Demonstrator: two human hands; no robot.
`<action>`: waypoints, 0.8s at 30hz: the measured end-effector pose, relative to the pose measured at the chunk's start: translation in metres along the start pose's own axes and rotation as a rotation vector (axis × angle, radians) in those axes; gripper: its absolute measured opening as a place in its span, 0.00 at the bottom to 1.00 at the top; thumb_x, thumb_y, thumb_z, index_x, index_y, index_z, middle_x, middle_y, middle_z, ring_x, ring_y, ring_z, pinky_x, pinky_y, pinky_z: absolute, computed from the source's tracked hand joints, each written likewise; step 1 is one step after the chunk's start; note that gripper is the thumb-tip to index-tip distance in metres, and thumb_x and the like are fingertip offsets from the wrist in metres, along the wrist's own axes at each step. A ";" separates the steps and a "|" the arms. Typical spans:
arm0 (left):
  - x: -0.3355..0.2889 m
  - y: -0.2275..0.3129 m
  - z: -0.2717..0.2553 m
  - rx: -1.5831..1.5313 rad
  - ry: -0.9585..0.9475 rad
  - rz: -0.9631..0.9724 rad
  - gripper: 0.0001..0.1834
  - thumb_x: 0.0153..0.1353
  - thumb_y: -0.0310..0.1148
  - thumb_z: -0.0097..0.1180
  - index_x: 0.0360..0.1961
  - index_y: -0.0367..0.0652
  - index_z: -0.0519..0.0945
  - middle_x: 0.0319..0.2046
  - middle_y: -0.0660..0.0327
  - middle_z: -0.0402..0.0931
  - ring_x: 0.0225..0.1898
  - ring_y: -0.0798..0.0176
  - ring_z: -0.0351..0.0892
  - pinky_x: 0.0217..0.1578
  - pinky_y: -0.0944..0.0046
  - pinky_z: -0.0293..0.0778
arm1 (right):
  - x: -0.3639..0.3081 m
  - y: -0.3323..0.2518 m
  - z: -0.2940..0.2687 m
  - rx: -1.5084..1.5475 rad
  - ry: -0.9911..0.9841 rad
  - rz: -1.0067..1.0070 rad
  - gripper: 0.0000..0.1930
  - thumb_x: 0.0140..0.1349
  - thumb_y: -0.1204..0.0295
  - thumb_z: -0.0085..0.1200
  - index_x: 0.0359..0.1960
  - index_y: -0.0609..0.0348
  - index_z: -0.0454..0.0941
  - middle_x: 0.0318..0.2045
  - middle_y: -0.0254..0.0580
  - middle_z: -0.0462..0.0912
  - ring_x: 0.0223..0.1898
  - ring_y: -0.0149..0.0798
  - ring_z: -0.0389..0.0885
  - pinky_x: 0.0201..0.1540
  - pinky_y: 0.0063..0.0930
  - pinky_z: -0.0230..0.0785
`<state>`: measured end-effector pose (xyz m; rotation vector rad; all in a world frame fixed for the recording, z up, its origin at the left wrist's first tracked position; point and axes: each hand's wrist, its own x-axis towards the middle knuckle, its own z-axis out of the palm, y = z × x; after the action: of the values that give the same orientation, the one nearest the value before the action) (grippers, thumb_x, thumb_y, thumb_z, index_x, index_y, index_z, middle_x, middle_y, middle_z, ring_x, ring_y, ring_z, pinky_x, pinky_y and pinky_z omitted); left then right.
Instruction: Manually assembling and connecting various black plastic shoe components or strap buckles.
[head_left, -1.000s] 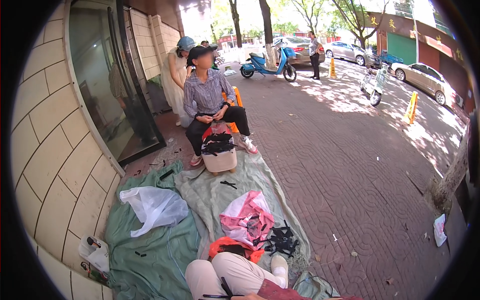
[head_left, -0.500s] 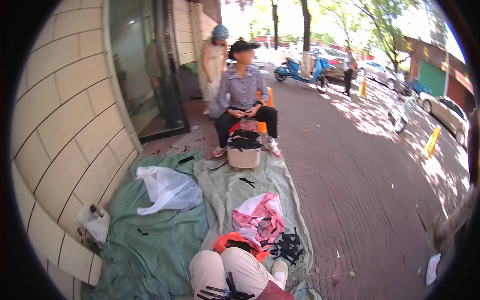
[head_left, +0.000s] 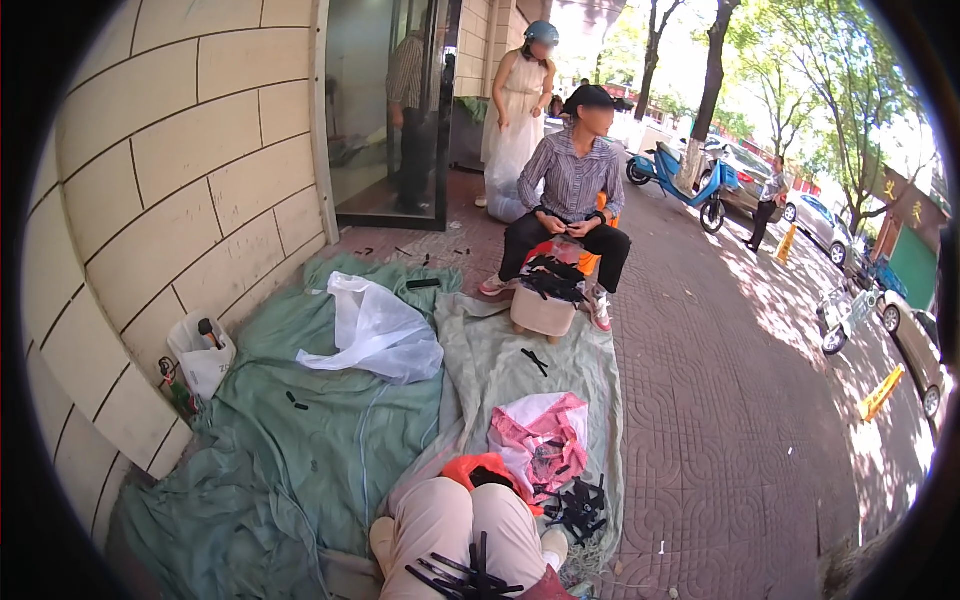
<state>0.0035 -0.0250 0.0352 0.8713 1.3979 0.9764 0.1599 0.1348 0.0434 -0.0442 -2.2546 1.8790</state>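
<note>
Neither my left hand nor my right hand shows in the head view. Several thin black strips [head_left: 478, 572] lie crossed over one another on my lap, at the lower edge. Just beyond my knees sits an orange-red bag [head_left: 458, 470] with something dark inside. A pink and white bag [head_left: 515, 425] lies crumpled past it, with black strips on it. To its right, a pile of black strips [head_left: 578, 512] rests on the pale green sheet [head_left: 470, 345]. Two crossed strips [head_left: 536, 362] lie farther out.
A person [head_left: 570, 180] sits opposite, hands together above a beige box [head_left: 543, 314] heaped with black pieces. Behind stands a helmeted person [head_left: 520, 95] by a filled clear bag. A white plastic bag [head_left: 390, 345] lies on the dark green sheet [head_left: 260, 460]. A tiled wall [head_left: 150, 190] borders the left.
The view has swung left and tilted, so the scene sits farther right. The helmeted person stands more upright, with the clear bag now plainer. The strips remain on my lap.
</note>
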 end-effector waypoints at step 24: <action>-0.006 -0.005 -0.002 0.034 -0.034 -0.051 0.13 0.64 0.33 0.54 0.32 0.31 0.82 0.28 0.59 0.82 0.33 0.69 0.76 0.39 0.67 0.72 | -0.009 0.003 0.002 0.057 -0.039 0.178 0.10 0.61 0.68 0.59 0.33 0.64 0.77 0.28 0.43 0.79 0.31 0.39 0.77 0.36 0.30 0.69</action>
<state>0.0016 -0.0328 0.0326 0.8701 1.4050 0.8977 0.1677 0.1321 0.0389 -0.2082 -2.2885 2.0492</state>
